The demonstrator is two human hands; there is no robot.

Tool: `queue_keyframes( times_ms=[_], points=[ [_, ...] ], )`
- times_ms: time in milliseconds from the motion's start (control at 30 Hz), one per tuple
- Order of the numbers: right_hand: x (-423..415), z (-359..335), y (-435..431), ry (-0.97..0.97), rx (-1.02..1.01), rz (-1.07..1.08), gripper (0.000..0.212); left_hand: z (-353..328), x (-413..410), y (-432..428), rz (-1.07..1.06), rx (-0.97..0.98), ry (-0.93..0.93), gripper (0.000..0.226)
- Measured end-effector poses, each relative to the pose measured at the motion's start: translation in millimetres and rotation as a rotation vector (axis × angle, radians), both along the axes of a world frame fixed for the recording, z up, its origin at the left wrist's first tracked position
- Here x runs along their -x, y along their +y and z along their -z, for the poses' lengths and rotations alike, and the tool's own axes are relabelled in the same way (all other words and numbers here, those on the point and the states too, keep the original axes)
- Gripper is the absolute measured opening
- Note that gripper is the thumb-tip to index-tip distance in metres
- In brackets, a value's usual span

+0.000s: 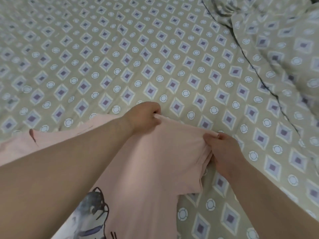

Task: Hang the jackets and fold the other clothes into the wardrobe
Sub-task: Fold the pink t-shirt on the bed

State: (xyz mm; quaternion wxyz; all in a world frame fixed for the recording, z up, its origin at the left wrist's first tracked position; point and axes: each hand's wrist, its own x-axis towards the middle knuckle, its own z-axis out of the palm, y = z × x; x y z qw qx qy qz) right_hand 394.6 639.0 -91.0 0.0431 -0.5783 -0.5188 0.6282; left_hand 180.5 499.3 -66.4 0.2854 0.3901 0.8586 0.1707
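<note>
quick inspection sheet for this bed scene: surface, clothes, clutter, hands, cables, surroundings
surface: bed sheet, olive with a diamond and circle print, lying mostly flat
job's things: pink shirt with a dark printed graphic, spread partly on the sheet, its far edge lifted
clutter: bunched quilt in the same print, at the right
grippers: left hand pinches the shirt's far edge; right hand grips the same edge further right
cables: nothing seen
surroundings: nothing seen
</note>
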Motion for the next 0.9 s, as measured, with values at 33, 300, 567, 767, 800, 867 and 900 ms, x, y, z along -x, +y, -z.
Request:
queue_keyframes(
  times_ms=[33, 300, 567, 767, 800, 867, 900],
  points=[
    [2, 1, 1, 0.014, 0.004, 0.031, 0.018, 5, -6, -2, 0.029, -0.046, 0.16, 0.023],
    [-34, -14, -54, -0.065, 0.143, -0.037, 0.039, 47, -117, -77, 0.032, -0.015, 0.448, 0.066],
    [-64, -14, -92, -0.206, -0.297, -0.173, 0.015, 42, -122, -85, -0.017, -0.258, 0.229, 0.066],
    [-69, -16, -117, -0.383, -0.483, -0.306, 0.023, 26, -125, -111, -0.225, -0.408, -0.12, 0.061],
    [-65, -20, -122, -0.366, -0.52, -0.278, 0.027, 23, -127, -125, -0.243, -0.392, -0.091, 0.058],
    [-66, -25, -126, -0.398, -0.74, -0.259, 0.032, 25, -134, -158, -0.294, -0.343, 0.095, 0.048],
    [-62, -24, -137, -0.448, -0.921, -0.302, 0.036, 25, -135, -186, -0.337, -0.279, 0.188, 0.046]
  ],
)
